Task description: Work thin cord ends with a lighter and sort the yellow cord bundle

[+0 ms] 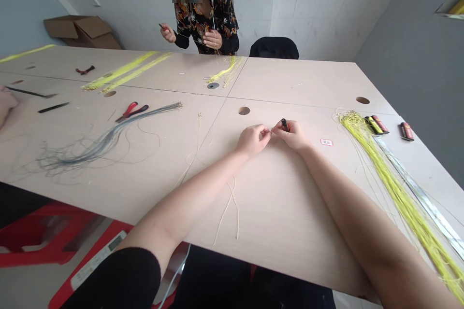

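Note:
Near the middle of the table my left hand (253,139) is closed in a pinch on what looks like a thin pale wire, mostly hidden by the fingers. Almost touching it, my right hand (293,136) is closed around a short black-handled tool (284,125); its working end is hidden. Both hands meet at their fingertips just above the tabletop. Two loose ends of a pale yellow wire (232,198) lie beside my left forearm. Another pale wire (198,137) with a small tip lies farther left.
A yellow wire bundle (384,174), batteries (377,124) and a small red-edged label (326,142) lie right. Left are a grey wire bundle (108,137) and red-black pliers (131,112). Across the table a masked person (208,19) holds a tool and wire. The tabletop has round holes (244,111).

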A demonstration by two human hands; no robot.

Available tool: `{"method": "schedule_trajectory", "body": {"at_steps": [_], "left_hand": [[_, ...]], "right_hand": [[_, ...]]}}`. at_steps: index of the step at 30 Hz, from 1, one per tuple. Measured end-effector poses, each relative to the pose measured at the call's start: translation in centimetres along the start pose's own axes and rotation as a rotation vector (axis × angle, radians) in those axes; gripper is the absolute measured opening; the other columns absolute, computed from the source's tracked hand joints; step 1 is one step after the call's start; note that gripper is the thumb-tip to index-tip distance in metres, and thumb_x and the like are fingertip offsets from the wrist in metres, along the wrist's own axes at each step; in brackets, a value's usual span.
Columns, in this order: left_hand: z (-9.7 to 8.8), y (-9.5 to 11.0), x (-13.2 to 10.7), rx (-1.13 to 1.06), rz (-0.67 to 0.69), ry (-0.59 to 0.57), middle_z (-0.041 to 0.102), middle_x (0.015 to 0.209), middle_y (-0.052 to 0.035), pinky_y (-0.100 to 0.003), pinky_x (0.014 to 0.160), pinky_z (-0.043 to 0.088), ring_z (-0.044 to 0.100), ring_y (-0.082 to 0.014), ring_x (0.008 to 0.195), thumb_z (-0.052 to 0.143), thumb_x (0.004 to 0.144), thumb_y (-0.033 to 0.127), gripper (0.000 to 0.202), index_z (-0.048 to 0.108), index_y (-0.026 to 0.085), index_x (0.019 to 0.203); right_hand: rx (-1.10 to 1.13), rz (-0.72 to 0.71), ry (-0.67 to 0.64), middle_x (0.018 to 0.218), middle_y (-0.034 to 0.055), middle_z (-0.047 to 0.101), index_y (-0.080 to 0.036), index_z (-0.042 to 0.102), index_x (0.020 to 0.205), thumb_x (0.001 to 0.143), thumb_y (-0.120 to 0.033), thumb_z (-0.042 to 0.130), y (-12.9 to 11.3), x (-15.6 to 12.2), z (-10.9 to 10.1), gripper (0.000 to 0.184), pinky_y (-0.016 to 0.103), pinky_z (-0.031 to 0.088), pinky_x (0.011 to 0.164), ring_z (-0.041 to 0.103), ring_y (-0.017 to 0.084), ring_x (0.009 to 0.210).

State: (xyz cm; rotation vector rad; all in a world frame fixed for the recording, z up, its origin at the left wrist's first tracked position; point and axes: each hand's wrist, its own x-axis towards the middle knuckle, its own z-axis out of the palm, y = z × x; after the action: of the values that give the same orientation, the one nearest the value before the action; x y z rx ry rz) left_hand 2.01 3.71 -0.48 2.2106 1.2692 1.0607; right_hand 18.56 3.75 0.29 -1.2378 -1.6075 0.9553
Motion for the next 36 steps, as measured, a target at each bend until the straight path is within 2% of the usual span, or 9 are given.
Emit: {"method": "schedule_trajectory", "body": {"at_steps": [4,9,36], "left_hand": [[-0.16,-0.03,0.09,-0.069,-0.012,0.02,0.068,0.069,-0.0003,-0.025,0.061,0.042,0.057,-0.0124,0.062,0.057,0.08,0.023,0.015,0.062,0.019,0.066],[-0.31,-0.08,0.1,-0.127,-0.007,0.072,0.065,0.066,0.0005,-0.026,0.06,0.042,0.055,-0.0124,0.061,0.059,0.077,0.022,0.016,0.061,0.019,0.061],[-0.19,-0.25,0.21,-0.15,-0.048,0.005,0.062,0.061,0.0012,-0.025,0.056,0.039,0.05,-0.0119,0.058,0.056,0.075,0.024,0.017,0.059,0.019,0.06]], "right_hand": [[-0.017,-0.009,-0.01,0.056,-0.0028,0.045,-0.016,0.061,0.065,0.067,-0.039,0.059,-0.17,-0.07,-0.02,0.023,0.027,0.026,0.055,0.034,0.01,0.055],[-0.032,-0.02,-0.021,0.053,-0.0045,0.039,-0.016,0.063,0.067,0.069,-0.038,0.057,-0.56,-0.21,0.03,0.023,0.027,0.025,0.054,0.03,0.009,0.053],[-0.043,-0.043,-0.028,0.053,-0.0045,0.038,-0.018,0.059,0.065,0.066,-0.033,0.053,-0.61,-0.16,0.19,0.016,0.027,0.025,0.054,0.031,0.01,0.054]]}}
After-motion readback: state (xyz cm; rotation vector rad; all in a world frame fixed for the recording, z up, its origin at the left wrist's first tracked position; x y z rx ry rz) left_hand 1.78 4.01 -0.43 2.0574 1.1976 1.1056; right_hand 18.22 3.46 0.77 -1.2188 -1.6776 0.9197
